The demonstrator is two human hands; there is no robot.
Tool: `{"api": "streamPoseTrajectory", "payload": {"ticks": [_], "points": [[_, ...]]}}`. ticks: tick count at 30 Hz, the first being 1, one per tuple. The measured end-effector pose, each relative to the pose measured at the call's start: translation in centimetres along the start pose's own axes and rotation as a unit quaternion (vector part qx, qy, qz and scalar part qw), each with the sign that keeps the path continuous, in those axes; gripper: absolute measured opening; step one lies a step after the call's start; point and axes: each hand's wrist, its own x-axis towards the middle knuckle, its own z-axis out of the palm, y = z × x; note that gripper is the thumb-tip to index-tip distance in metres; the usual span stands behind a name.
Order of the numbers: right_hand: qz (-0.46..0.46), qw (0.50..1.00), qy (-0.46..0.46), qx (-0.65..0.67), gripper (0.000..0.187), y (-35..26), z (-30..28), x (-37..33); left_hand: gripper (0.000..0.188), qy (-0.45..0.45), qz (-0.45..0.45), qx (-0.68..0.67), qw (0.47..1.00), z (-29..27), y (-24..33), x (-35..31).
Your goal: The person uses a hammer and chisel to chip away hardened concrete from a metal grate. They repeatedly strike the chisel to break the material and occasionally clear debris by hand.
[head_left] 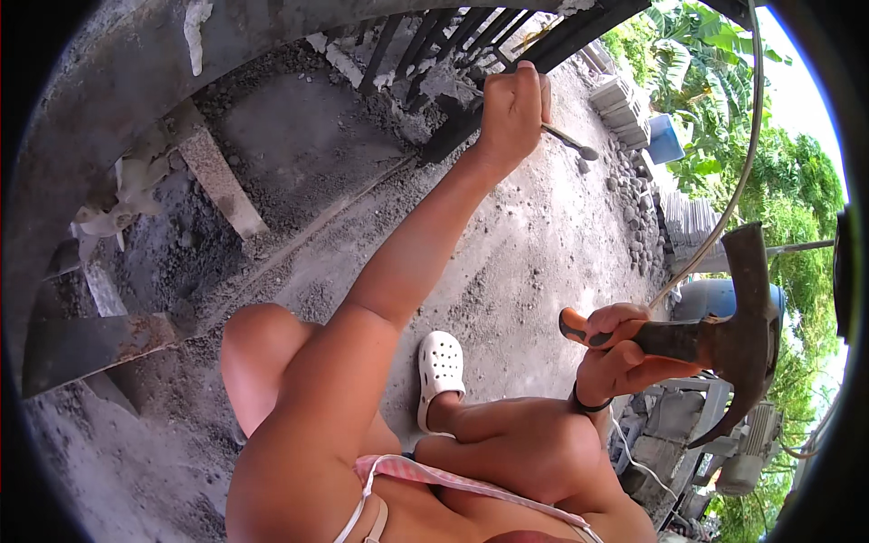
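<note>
My left hand (514, 113) reaches far forward, its fingers wrapped round a thin metal chisel (568, 138). The chisel's dark, widened end sticks out to the right of the fist; its other end is mostly hidden by the hand, close to the foot of some black metal bars (421, 45). On the right, my right hand (615, 357) is closed round the orange and black handle of a claw hammer (747, 335). The hammer is held up, its rusty dark head at the right and apart from the chisel.
Rough grey concrete ground (534, 244) with loose grit lies below me. At left are a wooden strip (217, 176), rubble and a rusty metal plate (100, 348). Stacked blocks (620, 109), stones, a blue container (665, 138) and a motor (751, 448) stand along the right. My foot wears a white clog (441, 371).
</note>
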Motion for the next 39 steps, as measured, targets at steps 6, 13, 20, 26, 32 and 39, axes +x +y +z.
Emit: {"api": "streamPoseTrajectory", "payload": {"ticks": [6, 13, 20, 26, 32, 39], "points": [[0.016, 1.000, -0.022, 0.000, 0.044, 0.6, 0.4, 0.0, 0.058, -0.024, -0.034, 0.005, 0.999, -0.4, -0.4, 2.6], [0.015, 0.999, -0.029, 0.005, 0.042, 1.3, 1.1, 0.5, 0.056, -0.039, -0.089, 0.035, 0.995, -1.0, -1.3, 3.5], [-0.107, 0.991, -0.052, -0.059, 0.034, -0.6, -0.3, 2.6, 0.057, -0.078, -0.131, 0.000, 0.988, 0.2, -0.7, 3.9], [-0.016, 0.999, -0.022, 0.040, 0.014, 0.2, 2.5, 1.7, 0.058, -0.124, -0.165, 0.056, 0.977, -1.8, -0.1, 4.1], [-0.138, 0.987, 0.024, 0.072, 0.031, 1.6, 1.9, 2.1, 0.056, -0.100, -0.168, 0.038, 0.980, -1.5, -0.3, 3.7], [0.012, 1.000, -0.008, 0.003, 0.065, 0.2, 3.7, 2.5, 0.054, -0.077, -0.164, -0.011, 0.983, -2.4, 0.2, 4.5]]}}
